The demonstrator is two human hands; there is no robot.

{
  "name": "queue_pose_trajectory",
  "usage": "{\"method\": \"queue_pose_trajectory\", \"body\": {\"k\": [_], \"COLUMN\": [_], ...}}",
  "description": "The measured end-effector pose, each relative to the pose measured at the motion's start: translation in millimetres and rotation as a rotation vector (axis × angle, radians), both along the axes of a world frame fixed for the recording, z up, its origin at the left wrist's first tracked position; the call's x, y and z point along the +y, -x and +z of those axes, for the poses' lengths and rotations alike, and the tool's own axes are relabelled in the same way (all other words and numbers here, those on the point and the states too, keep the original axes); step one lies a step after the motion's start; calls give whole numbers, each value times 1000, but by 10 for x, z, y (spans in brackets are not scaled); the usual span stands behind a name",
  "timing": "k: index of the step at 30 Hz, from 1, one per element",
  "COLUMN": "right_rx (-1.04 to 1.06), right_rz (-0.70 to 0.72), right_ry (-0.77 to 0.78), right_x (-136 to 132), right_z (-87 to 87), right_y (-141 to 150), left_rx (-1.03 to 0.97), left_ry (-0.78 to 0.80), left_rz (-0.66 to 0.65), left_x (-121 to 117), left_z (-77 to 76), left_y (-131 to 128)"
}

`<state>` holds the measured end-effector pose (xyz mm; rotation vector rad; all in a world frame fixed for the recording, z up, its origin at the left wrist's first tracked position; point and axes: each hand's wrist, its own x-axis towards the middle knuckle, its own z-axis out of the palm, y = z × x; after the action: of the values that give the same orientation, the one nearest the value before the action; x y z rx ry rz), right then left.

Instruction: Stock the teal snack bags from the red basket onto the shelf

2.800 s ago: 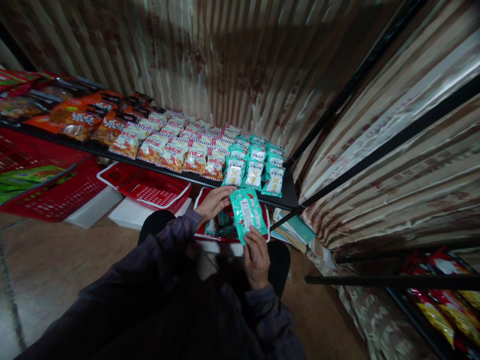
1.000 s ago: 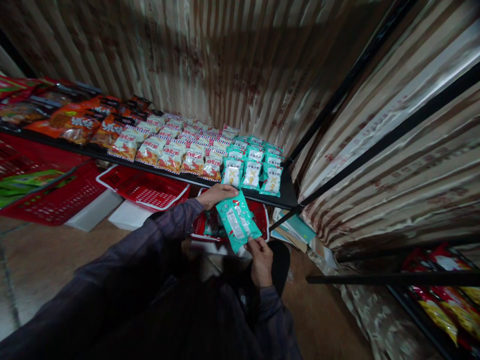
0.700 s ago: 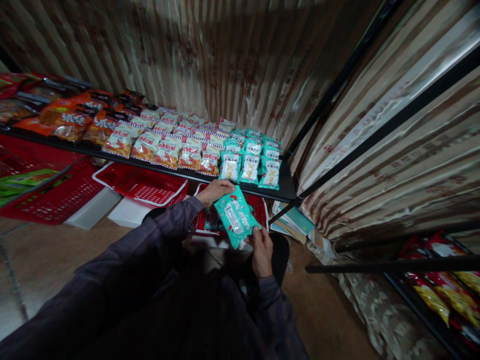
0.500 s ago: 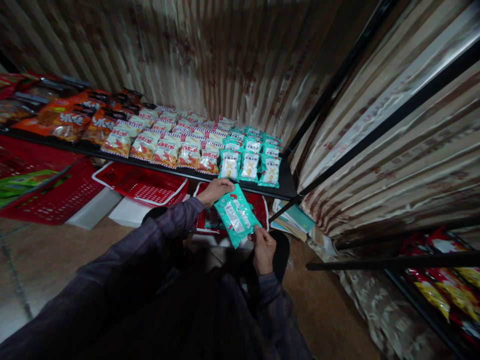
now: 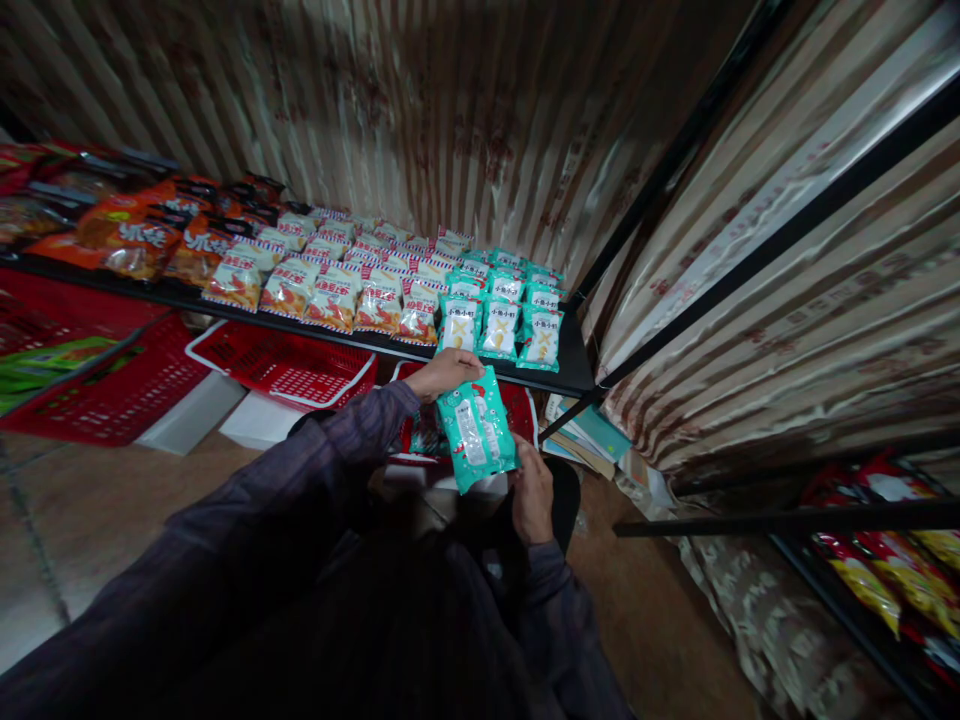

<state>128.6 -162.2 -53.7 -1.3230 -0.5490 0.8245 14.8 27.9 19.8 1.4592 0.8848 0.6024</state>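
A teal snack packet (image 5: pixel 476 430) is held up in front of the shelf, its back with white text panels facing me. My left hand (image 5: pixel 448 372) pinches its top edge between thumb and fingers. At the lower right edge of the packet, my right hand (image 5: pixel 534 492) is closed, its fingertips on the packet's side. Just beyond, rows of matching teal packets (image 5: pixel 500 325) stand on the shelf's right end. Beside them to the left are white-and-orange snack bags (image 5: pixel 332 295).
The black shelf (image 5: pixel 574 360) also carries orange snack bags (image 5: pixel 142 245) at left. Red baskets (image 5: pixel 281 365) with white handles sit beneath it. A black metal post (image 5: pixel 675 335) slants along the right, near cartons (image 5: pixel 600 435) on the floor. Red-and-yellow bags (image 5: pixel 859 580) lie at far right.
The packet has turned more upright and shifted slightly right. My left hand has moved a little up and to the right with it; my right hand has stayed near the packet's lower right side.
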Motion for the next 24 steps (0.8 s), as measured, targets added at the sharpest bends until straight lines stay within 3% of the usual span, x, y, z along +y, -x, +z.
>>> {"method": "queue_pose_trajectory", "body": {"k": [9,19,24], "right_rx": [37,89,130], "right_rz": [304,114,53], "right_ry": [78,44,28], "right_x": [180,248,291], "right_z": [158,75,24], "right_y": [-101,-55,-94], "left_rx": [42,48,-20], "left_ry": [-131,-178,153], "left_rz": [-130,-150,-130], "left_x": [-84,37,-57], "left_z": [-18,-6,-51], "left_y": [-107,-6,163]}}
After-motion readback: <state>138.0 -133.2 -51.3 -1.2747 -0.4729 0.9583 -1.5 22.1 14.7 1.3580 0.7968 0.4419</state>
